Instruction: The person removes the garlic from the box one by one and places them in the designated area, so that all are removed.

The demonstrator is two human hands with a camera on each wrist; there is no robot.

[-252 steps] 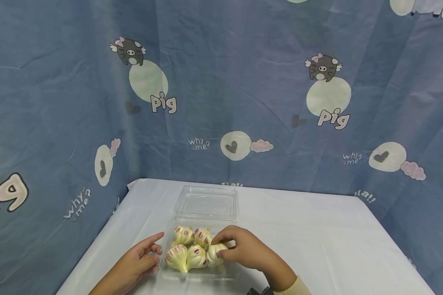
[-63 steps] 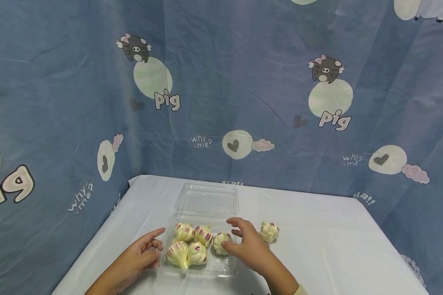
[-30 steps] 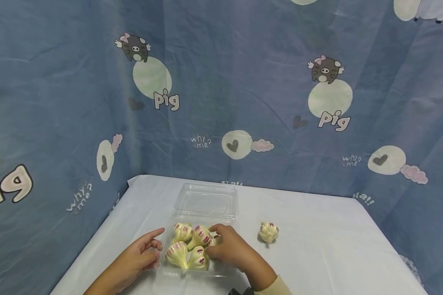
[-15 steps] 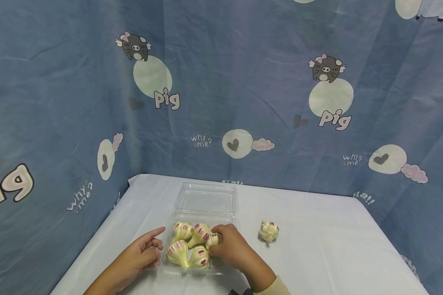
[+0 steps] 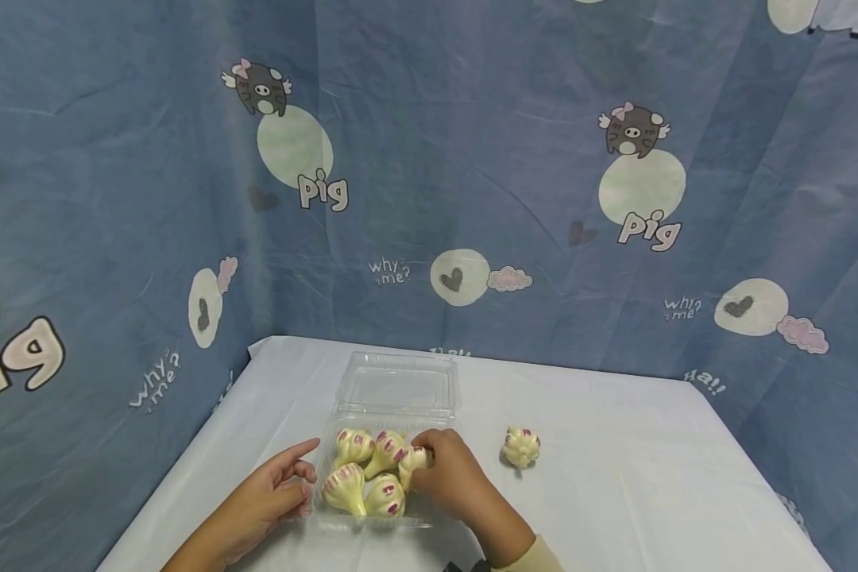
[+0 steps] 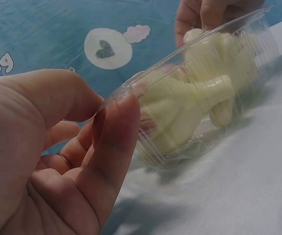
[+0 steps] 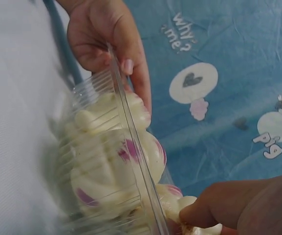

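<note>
Several garlic bulbs, cream with purple streaks, lie in a clear plastic clamshell box [image 5: 389,522]. My right hand [image 5: 449,470] pinches the garlic bulb [image 5: 414,462] at the box's right side between thumb and fingers. Its thumb [image 7: 199,211] presses on that bulb in the right wrist view. At the left rim, my left hand [image 5: 268,494] pinches the box's edge between thumb and finger, as the left wrist view shows. Nearest to it is the front-left garlic bulb [image 5: 345,486]. The right palm partly hides the held bulb.
The box's lid [image 5: 398,387] lies folded open towards the back. One more garlic bulb [image 5: 521,447] sits on the white tablecloth [image 5: 636,461], right of the box. A blue printed curtain [image 5: 429,159] encloses the table's back and sides.
A garlic bulb came to lie on the table right of the box. My right hand then returned to the box and took hold of another bulb. The left hand stayed at the rim.
</note>
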